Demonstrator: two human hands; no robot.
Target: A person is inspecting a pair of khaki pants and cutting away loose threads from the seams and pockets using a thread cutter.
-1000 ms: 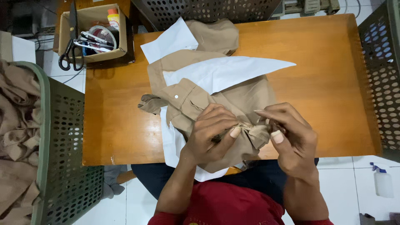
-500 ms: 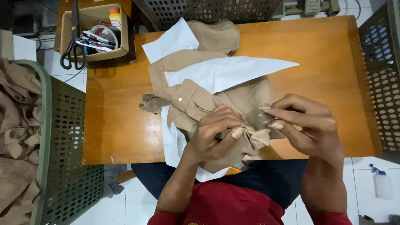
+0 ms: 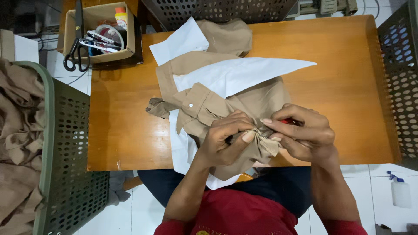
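A tan garment (image 3: pixel 204 98) with white paper-like lining (image 3: pixel 235 76) lies bunched on the wooden table (image 3: pixel 344 87). My left hand (image 3: pixel 224 141) grips a gathered fold of the tan cloth, thumb pressing on its edge. My right hand (image 3: pixel 302 132) pinches the same fold from the right, and a small red tool (image 3: pixel 287 122) shows between its fingers. Both hands meet at the near edge of the table, above my lap.
A cardboard box (image 3: pixel 98 32) with black scissors, tape and a bottle stands at the far left. A green perforated basket (image 3: pixel 65 143) full of tan cloth sits left of the table. Dark perforated baskets stand at the right (image 3: pixel 400 78) and at the back (image 3: pixel 217 11).
My right hand has shifted slightly left and closed in on the fold beside my left thumb. The garment and my left hand have barely moved.
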